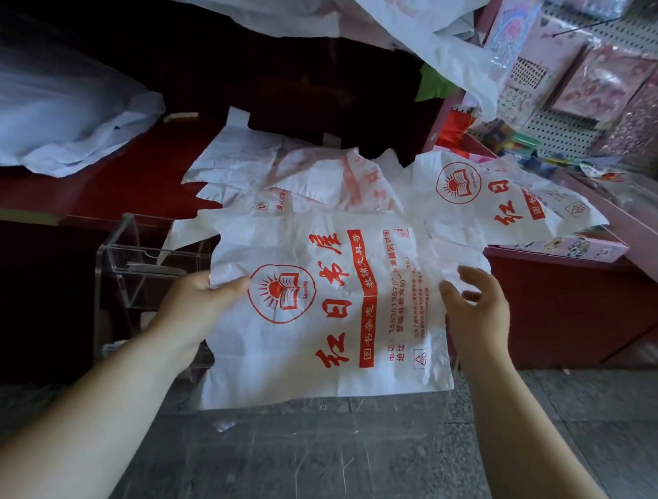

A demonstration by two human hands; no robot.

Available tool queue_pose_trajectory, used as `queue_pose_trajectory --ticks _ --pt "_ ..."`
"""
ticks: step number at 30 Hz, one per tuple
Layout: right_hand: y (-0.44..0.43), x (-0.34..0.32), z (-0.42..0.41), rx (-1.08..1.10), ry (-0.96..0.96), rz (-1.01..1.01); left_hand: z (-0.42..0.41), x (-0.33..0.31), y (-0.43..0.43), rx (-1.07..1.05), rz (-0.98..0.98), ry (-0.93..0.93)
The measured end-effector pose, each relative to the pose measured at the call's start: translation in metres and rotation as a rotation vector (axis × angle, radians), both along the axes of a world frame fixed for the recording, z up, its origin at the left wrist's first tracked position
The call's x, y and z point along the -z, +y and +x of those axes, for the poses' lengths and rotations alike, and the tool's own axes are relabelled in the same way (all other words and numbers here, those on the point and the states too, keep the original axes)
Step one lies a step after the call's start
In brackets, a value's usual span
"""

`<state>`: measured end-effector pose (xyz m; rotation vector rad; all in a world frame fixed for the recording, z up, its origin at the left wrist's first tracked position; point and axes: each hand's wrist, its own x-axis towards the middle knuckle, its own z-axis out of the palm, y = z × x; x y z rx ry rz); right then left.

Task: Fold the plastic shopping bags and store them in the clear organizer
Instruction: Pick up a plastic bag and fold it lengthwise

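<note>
A white plastic shopping bag (325,320) with red print lies spread flat in front of me, over a clear surface. My left hand (193,305) pinches its left edge, thumb on top. My right hand (473,300) hovers at the bag's right edge with fingers loosely spread, holding nothing. The clear organizer (137,269), a see-through box with compartments, stands at the left, partly behind the bag and my left hand. Two more printed bags (492,199) (286,167) lie unfolded on the red counter behind.
A red counter (87,195) runs across the back, with loose white plastic (46,120) heaped at the left and more hanging overhead. A pegboard with pink stationery packs (608,82) fills the right. Grey stone floor (581,426) lies below.
</note>
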<state>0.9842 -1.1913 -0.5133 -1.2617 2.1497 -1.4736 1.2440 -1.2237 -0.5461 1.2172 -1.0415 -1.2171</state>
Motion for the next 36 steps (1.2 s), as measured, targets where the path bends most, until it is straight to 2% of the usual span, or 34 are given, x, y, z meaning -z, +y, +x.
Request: queue_pose_trajectory --ticks 3,7,11,18,23,27,31,33,36 --pt "0.01 0.01 0.0 0.06 -0.113 0.038 0.008 -0.002 0.001 0.036 -0.002 0.001" --pt "0.008 0.018 0.007 -0.055 -0.222 0.175 0.017 -0.006 0.005 0.16 0.045 0.014" --pt "0.013 0.021 0.008 -0.176 -0.482 0.205 0.027 -0.005 0.012 0.223 0.087 -0.024" --pt "0.033 0.024 0.009 -0.355 -0.537 0.196 0.039 -0.002 0.021 0.192 0.132 0.059" --pt "0.041 0.019 0.012 -0.532 -0.52 0.284 0.039 -0.003 0.023 0.199 0.174 0.14" --pt "0.044 0.019 0.006 -0.499 -0.48 0.329 0.036 -0.006 0.022 0.175 0.175 0.173" --pt "0.043 0.018 -0.003 -0.444 -0.671 0.247 0.032 -0.002 0.02 0.143 0.17 0.151" --pt "0.046 0.015 -0.004 -0.538 -0.73 0.32 0.03 0.0 0.018 0.148 0.181 0.15" --pt "0.05 0.013 -0.006 -0.619 -0.598 0.46 0.027 -0.001 0.016 0.124 0.184 0.152"
